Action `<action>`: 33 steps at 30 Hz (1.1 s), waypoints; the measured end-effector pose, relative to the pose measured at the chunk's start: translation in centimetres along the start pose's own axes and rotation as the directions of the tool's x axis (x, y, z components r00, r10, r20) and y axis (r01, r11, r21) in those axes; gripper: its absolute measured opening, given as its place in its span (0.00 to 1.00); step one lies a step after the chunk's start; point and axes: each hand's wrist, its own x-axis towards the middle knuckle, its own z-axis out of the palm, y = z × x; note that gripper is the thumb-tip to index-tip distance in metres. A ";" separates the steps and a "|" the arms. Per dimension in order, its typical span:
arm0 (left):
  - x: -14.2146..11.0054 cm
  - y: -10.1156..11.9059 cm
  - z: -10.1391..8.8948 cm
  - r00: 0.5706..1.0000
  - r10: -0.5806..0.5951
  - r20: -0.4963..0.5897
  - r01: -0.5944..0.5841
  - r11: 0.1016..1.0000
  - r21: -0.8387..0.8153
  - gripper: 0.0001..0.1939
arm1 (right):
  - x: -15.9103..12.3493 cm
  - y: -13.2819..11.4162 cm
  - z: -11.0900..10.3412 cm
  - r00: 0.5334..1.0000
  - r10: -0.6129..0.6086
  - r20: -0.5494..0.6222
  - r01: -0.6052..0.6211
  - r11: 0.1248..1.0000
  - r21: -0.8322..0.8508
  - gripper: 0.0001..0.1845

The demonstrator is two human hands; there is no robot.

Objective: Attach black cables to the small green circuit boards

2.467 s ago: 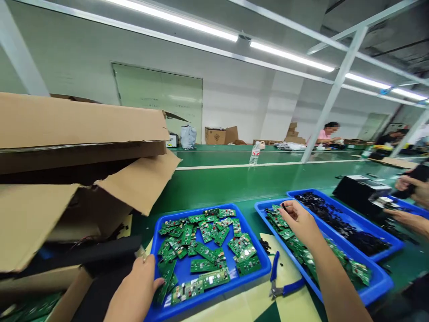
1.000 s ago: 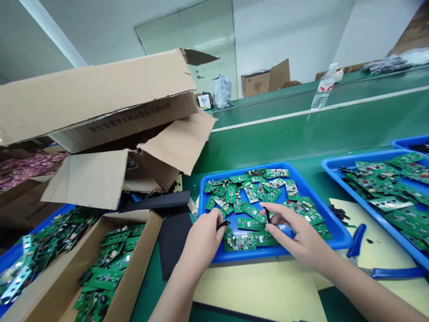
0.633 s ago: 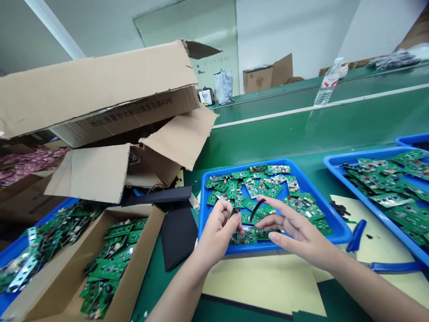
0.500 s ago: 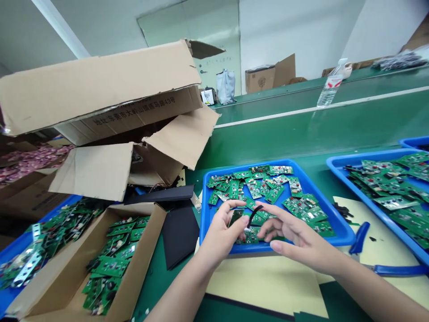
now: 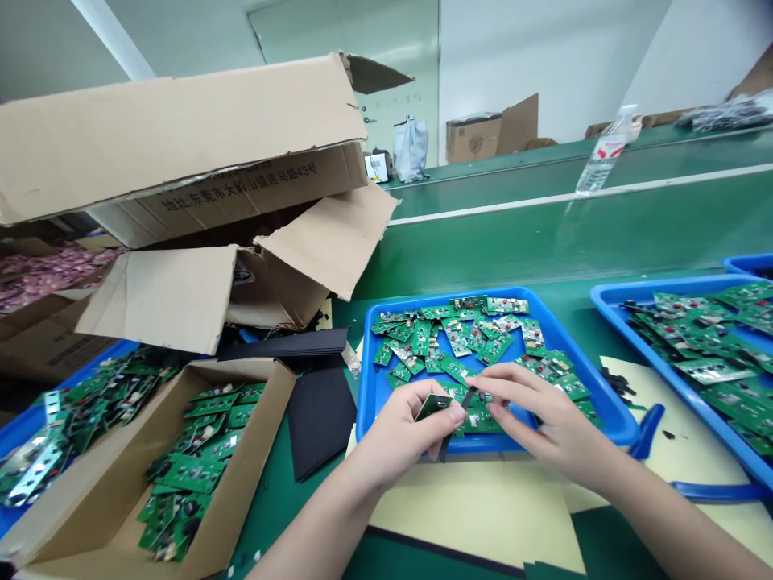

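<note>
The left hand [image 5: 402,431] pinches a small green circuit board [image 5: 433,407] by its edge. The right hand [image 5: 549,423] pinches a thin black strip [image 5: 466,400] just beside that board, and the two hands are almost touching. Many loose boards [image 5: 459,342] remain in the blue tray [image 5: 423,296] beneath them. At 9 o'clock, an open carton [image 5: 259,451] holds more boards, and at 3 o'clock, a second blue tray [image 5: 664,282] holds another heap.

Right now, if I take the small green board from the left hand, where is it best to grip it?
Probably grip the board by its bare upper-left edge, coming from above and the left. The left hand covers its lower right part, and the right hand is close on the right side, so that edge looks like the free one.
</note>
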 end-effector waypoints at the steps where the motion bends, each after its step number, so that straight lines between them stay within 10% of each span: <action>1: 0.0 0.0 0.0 1.000 -0.003 0.005 0.003 1.000 -0.007 0.14 | 0.0 0.1 -0.1 1.000 -0.021 0.001 0.021 0.998 -0.051 0.18; 15: 0.2 -0.3 0.0 1.000 -0.012 0.000 0.012 0.999 -0.037 0.15 | -0.1 0.2 -0.1 0.992 -0.120 -0.041 0.094 0.911 -0.401 0.22; 33: 0.1 0.0 0.0 0.999 0.006 -0.033 -0.009 0.997 -0.075 0.15 | 0.1 0.0 0.6 0.998 -0.060 -0.028 0.043 0.905 -0.423 0.24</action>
